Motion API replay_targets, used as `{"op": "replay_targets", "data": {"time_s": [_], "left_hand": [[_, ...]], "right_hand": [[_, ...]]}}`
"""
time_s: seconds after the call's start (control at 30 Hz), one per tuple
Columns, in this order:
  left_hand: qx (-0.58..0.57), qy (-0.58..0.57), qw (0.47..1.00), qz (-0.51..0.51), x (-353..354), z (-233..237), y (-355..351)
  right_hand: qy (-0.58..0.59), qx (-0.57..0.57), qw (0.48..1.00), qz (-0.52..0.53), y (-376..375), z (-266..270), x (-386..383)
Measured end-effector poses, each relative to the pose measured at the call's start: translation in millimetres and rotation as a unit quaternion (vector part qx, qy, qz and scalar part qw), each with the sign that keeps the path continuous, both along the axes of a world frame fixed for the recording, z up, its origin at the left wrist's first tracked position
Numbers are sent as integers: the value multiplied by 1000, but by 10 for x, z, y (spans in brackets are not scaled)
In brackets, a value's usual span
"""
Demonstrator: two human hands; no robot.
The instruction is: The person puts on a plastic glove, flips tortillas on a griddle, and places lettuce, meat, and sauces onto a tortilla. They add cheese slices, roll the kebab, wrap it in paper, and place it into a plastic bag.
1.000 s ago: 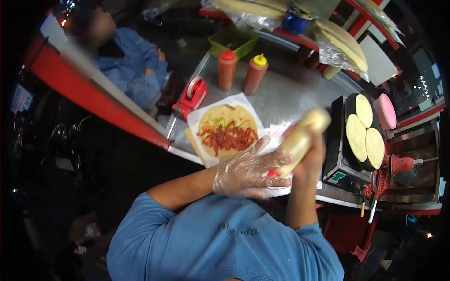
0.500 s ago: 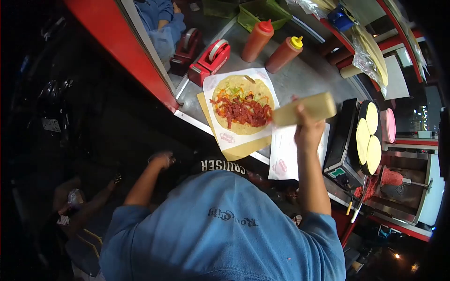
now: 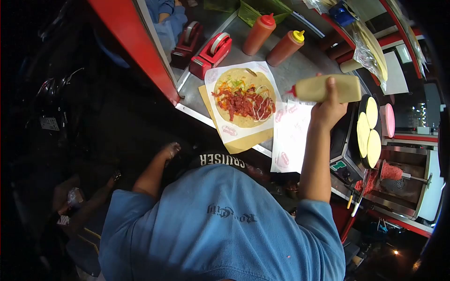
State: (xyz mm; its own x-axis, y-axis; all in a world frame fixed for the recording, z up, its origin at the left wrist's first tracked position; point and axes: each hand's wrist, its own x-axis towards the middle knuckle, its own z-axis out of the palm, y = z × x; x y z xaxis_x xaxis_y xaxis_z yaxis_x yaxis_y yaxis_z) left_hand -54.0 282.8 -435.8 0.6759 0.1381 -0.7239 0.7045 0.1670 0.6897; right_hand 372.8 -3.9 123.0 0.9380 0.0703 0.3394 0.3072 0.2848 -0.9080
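Observation:
My right hand (image 3: 329, 110) is wrapped around a squeeze bottle of pale sauce (image 3: 346, 89), held nearly level with its red tip pointing left. Left of that tip lies a round flatbread (image 3: 243, 122) topped with chopped red meat (image 3: 236, 107) and shredded vegetables. White sauce lines cross the meat's right side. White printed paper (image 3: 230, 133) is beneath the flatbread, over a brown sheet (image 3: 234, 147). More white printed paper (image 3: 290, 140) lies below the bottle. My left hand (image 3: 171, 150) hangs away from the counter in dim light, fingers loosely extended, with nothing visible in it.
Two red sauce bottles, one red-capped (image 3: 258, 35) and one yellow-capped (image 3: 285, 48), stand behind the flatbread. Red tape dispensers (image 3: 212, 55) are on the left. At right are a round griddle with flatbreads (image 3: 363, 133) and a meat spit (image 3: 390, 171). Another person's sleeve (image 3: 164, 30) shows beyond the frame.
My right hand has drawn the bottle right and away from the flatbread. White sauce lines now show on the meat's right side. My left hand has shifted slightly up and right.

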Motion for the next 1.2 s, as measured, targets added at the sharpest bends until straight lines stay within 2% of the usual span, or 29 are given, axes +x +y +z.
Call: {"op": "replay_targets", "data": {"time_s": [0.03,0.07,0.1,0.13,0.17,0.23,0.27,0.3,0.33,0.37,0.4,0.43,0.5,0.57,0.6,0.63,0.7,0.73,0.77,0.83,0.9,0.93,0.97,1.0,1.03,1.1,1.13,1.17,1.2], "left_hand": [[-2,0,1000,1,-31,20,-43],[157,18,979,-126,16,116,-6],[312,38,916,-248,44,185,49],[218,-18,957,-193,16,221,51],[224,-18,956,-190,83,397,100],[270,76,934,-223,56,906,62],[224,117,942,-220,37,929,93],[229,115,943,-214,-39,747,144],[237,75,944,-219,-203,418,178],[242,36,943,-226,-315,274,206],[243,38,943,-224,-276,464,233],[245,52,950,-189,-301,656,201],[240,70,956,-153,-368,986,-35],[235,97,950,-181,-276,1173,-57],[233,113,945,-199,-302,1184,6],[238,113,945,-196,-258,1165,71],[191,111,966,-137,-409,936,-47],[187,113,966,-137,-489,959,-130],[208,94,962,-150,-472,1025,-152],[236,76,955,-161,-422,1138,-91],[280,94,923,-247,-358,1191,-100],[275,97,924,-248,-416,1213,-141],[225,123,947,-196,-427,1230,-153],[180,144,963,-138,-367,1202,-85],[186,142,963,-134,-350,1197,-38],[225,81,961,-141,-503,1053,9],[230,80,960,-138,-471,963,113],[211,60,971,-97,-551,885,104],[190,41,979,-59,-669,803,48]], "right_hand": [[18,21,1000,-6,-3,41,32],[-18,-49,999,9,33,-82,-55],[-52,-117,992,22,95,-225,-226],[-76,-165,983,27,151,-217,-375],[-78,-159,984,29,206,-131,-250],[-11,24,1000,-16,224,34,23],[8,10,1000,-4,239,42,-2],[-49,-119,991,-34,252,-90,-105],[-41,-119,992,4,412,-74,-404],[-79,-140,987,-4,411,-148,-358],[-118,-159,980,-14,415,-212,-319],[-13,-56,998,-4,410,-168,-106],[32,23,999,31,467,-54,7],[-96,-170,981,-2,583,-238,-322],[-168,-217,962,4,635,-232,-508],[-170,-211,962,5,694,-168,-395],[18,-32,999,11,709,-92,-81],[44,13,999,13,725,-123,8],[39,15,999,17,758,-129,-116],[-117,-201,971,53,857,-204,-544],[-141,-191,970,54,1019,-300,-398],[-54,-90,993,48,1104,-302,-250],[32,12,999,39,1142,-277,-182],[13,-58,997,43,1163,-162,-352],[-17,-151,986,69,1117,-251,-492],[-150,-227,959,74,1090,-372,-659],[-86,-168,978,92,1137,-354,-555],[-9,-121,991,61,1189,-362,-354],[17,-101,994,40,1234,-336,-296]]}}
